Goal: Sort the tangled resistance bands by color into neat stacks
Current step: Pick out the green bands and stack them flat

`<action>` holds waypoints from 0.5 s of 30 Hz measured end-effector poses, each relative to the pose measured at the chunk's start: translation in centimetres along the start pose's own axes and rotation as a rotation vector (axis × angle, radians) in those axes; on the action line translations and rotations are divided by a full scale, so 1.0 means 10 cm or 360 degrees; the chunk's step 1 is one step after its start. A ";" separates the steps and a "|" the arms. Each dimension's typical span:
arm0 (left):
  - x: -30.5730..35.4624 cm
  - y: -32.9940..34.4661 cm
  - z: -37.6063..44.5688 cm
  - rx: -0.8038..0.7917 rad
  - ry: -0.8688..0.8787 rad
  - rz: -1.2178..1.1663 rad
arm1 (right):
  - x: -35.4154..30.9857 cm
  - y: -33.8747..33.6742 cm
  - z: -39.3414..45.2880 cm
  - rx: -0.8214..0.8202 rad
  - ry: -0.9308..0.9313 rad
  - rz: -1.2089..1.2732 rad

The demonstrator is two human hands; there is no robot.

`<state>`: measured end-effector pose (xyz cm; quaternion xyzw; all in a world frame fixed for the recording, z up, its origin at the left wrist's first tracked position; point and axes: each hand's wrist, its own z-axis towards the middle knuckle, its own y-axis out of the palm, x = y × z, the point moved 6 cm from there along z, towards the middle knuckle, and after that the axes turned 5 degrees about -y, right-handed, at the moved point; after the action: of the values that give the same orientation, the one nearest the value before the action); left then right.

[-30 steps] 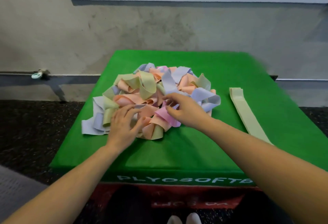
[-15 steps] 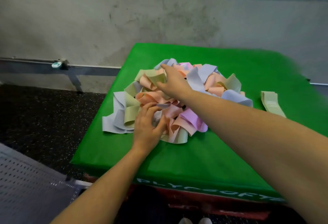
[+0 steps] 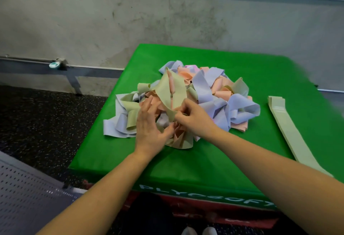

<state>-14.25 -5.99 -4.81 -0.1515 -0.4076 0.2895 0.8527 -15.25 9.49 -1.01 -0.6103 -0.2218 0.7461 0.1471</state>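
Left hand (image 3: 149,123) rests flat, fingers spread, on the near edge of the tangled band pile (image 3: 195,100) on the green plyo box (image 3: 204,164). Right hand (image 3: 193,119) pinches a pale green band (image 3: 172,89), lifted above the pile. Sorted pale green strip (image 3: 290,128) lies well right.

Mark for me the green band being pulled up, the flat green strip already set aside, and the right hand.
raised green band (image 3: 174,93), head view, its broad lifted middle.
flat green strip (image 3: 289,128), head view, mid-length of its top face.
right hand (image 3: 193,118), head view, back of the hand.

band pile (image 3: 195,100) on box (image 3: 204,164), flat band (image 3: 290,128) right
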 end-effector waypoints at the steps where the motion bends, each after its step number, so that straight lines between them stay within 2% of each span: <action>1: 0.01 0.00 0.01 -0.0008 0.0005 -0.0004 | -0.01 -0.05 -0.06 0.0036 0.0034 0.0131; 4: 0.02 0.05 0.07 -0.0082 0.0033 0.0032 | -0.02 -0.21 -0.13 0.0156 0.0173 0.0399; 8: -0.02 0.13 0.17 -0.0173 -0.0012 0.0139 | 0.13 -0.39 -0.11 0.0214 0.0618 0.0533; 10: -0.01 0.17 0.26 -0.0223 -0.0018 0.0185 | 0.24 -0.47 -0.07 0.0210 0.0735 0.0329; 12: 0.00 0.20 0.33 -0.0335 -0.0024 0.0271 | 0.28 -0.49 -0.01 0.0100 0.0718 0.0084; 15: -0.02 0.25 0.38 -0.0520 -0.0024 0.0301 | 0.30 -0.41 0.05 -0.0392 0.0560 -0.0466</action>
<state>-18.24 -4.05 -3.84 -0.3234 -0.4396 0.2996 0.7826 -16.59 14.37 -1.40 -0.7054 -0.3682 0.5665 0.2144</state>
